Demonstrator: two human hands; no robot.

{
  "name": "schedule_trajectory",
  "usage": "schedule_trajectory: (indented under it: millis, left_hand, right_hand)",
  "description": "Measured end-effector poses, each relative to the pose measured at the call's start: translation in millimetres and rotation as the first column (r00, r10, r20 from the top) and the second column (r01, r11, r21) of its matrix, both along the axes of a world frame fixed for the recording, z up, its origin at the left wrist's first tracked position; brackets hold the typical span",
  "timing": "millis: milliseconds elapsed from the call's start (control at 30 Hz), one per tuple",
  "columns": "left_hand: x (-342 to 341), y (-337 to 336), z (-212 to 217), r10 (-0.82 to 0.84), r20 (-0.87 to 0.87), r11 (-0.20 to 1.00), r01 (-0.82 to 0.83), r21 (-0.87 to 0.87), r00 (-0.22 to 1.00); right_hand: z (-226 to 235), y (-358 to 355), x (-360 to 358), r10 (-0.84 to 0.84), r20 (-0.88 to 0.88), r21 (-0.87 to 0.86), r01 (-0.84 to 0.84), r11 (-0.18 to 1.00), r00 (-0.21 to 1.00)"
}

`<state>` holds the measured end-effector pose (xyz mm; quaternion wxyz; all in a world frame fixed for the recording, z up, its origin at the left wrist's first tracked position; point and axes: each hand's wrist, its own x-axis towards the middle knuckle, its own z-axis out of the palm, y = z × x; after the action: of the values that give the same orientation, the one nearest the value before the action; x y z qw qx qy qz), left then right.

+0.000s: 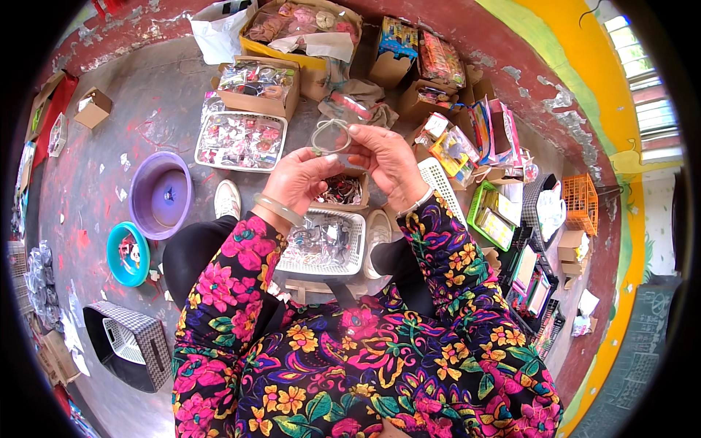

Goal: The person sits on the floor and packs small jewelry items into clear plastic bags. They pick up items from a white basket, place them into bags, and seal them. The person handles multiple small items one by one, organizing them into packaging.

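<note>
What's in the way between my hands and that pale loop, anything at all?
Nothing visible: the right hand pinches the pale loop at its right side, and the left hand has its fingertips at the loop's lower edge, though their exact contact is hard to tell.

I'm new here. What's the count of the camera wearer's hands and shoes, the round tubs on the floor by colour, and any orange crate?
Hands: 2 (left hand, right hand)
White shoes: 2 (left shoe, right shoe)
Purple tubs: 1
Turquoise tubs: 1
Orange crates: 1
Total: 7
</note>
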<state>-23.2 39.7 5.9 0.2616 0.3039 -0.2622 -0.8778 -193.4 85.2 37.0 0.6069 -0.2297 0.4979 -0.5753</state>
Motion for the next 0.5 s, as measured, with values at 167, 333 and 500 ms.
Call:
schedule_trajectory:
  millis: [167, 333, 500]
  left_hand:
    - [-1, 0, -1, 0.016, 0.04, 0.999, -0.014, -0.044, 0.999]
    - [2, -2, -6, -0.002, 0.106, 0.994, 0.014, -0.108, 0.994]
    - [0, 1, 6, -0.015, 0.113, 0.997, 0.024, -0.076, 0.994]
  right_hand:
    - [-2, 0, -1, 0.02, -0.003, 0.001, -0.02, 1.0, 1.0]
    - [-1, -1, 3, 0.034, -0.013, 0.021, -0.034, 0.999, 0.999]
    - [1, 1, 2, 0.034, -0.01, 0.009, -0.034, 0.999, 0.999]
